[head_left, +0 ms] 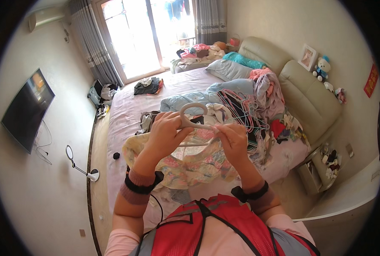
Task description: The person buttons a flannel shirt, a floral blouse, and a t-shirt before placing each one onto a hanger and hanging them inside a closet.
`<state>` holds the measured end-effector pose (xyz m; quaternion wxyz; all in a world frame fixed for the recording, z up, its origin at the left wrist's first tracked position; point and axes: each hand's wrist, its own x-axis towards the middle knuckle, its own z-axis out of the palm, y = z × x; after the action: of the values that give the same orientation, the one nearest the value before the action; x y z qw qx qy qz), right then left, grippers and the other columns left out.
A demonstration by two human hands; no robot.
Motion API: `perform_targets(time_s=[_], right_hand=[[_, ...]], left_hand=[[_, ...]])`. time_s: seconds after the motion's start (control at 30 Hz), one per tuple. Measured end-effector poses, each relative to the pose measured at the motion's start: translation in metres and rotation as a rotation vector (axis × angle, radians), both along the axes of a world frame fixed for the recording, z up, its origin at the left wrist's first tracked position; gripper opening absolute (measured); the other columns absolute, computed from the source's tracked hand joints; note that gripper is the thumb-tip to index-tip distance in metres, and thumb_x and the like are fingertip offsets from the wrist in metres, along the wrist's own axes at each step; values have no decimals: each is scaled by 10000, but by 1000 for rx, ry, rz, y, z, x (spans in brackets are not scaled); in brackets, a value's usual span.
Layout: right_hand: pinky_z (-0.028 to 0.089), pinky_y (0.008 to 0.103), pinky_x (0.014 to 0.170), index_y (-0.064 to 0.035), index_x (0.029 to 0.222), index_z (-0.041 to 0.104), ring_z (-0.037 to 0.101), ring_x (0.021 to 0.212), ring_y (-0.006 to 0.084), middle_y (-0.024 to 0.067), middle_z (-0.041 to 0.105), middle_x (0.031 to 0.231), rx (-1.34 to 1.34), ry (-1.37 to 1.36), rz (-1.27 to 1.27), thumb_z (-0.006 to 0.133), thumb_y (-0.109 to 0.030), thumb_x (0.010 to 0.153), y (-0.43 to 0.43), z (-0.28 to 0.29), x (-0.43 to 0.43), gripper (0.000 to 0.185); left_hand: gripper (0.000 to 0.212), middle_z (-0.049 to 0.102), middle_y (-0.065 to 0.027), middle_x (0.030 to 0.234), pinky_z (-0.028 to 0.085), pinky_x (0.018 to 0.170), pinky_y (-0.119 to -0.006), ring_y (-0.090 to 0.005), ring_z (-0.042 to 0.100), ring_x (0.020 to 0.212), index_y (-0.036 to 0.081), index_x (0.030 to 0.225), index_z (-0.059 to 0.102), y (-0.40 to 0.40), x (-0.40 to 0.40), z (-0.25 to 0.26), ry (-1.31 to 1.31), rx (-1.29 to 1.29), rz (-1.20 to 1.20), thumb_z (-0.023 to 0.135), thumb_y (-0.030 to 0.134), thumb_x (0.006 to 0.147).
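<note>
Before me, both hands hold a beige plastic clothes hanger (198,125) with a large curved hook. My left hand (166,132) grips it beside the base of the hook. With thumb and fingers, my right hand (234,139) pinches its other end; whether cloth is caught there too cannot be told. Below the hands, a pale yellow floral garment (190,169) spreads over the bed, its neck opening under the hanger's lower bar. A heap of pink, blue and white hangers (244,110) lies just beyond my right hand.
The bed (126,112) bears a light blue quilt (186,99), a grey pillow (228,70), piled clothes (268,96) and a dark folded pile (147,86). A small black object (116,156) lies at its left edge. A white floor lamp (93,175) stands left; a bedside cabinet (311,176), right.
</note>
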<state>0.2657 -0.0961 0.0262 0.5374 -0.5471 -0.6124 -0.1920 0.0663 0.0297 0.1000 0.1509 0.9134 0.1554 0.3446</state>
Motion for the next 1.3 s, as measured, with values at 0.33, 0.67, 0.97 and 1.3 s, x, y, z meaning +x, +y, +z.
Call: perform_targets(time_s=[0.33, 0.67, 0.97, 1.3], right_hand=[[435, 400, 762, -53, 941, 707, 603, 799, 303, 107, 670, 867, 57, 56, -153, 675, -59, 812, -56, 9, 62, 133], [444, 370, 795, -27, 989, 704, 616, 837, 281, 114, 669, 901, 96, 124, -413, 696, -3, 804, -172, 10, 143, 187], [470, 290, 848, 6, 1061, 698, 603, 964, 185, 88, 657, 1031, 72, 120, -604, 653, 46, 852, -251, 9, 174, 217], [475, 279, 840, -4, 1072, 706, 608, 958, 186, 92, 653, 1032, 86, 113, -780, 649, 68, 840, -304, 4, 169, 249]], left_hand=[[264, 656, -87, 972, 416, 918, -418, -294, 603, 960, 81, 986, 656, -40, 66, 10, -64, 181, 17, 707, 272, 812], [261, 673, -78, 1022, 465, 855, -291, -155, 606, 956, -14, 1103, 644, -25, 65, -39, -234, -465, -31, 543, 192, 977], [220, 627, -7, 953, 455, 792, -225, -68, 549, 885, -21, 1158, 591, -59, 145, -58, -205, -627, -338, 544, 55, 957], [50, 617, 2, 769, 471, 700, -230, -64, 577, 720, -8, 908, 619, -71, 208, -60, -111, -570, -246, 638, 31, 883]])
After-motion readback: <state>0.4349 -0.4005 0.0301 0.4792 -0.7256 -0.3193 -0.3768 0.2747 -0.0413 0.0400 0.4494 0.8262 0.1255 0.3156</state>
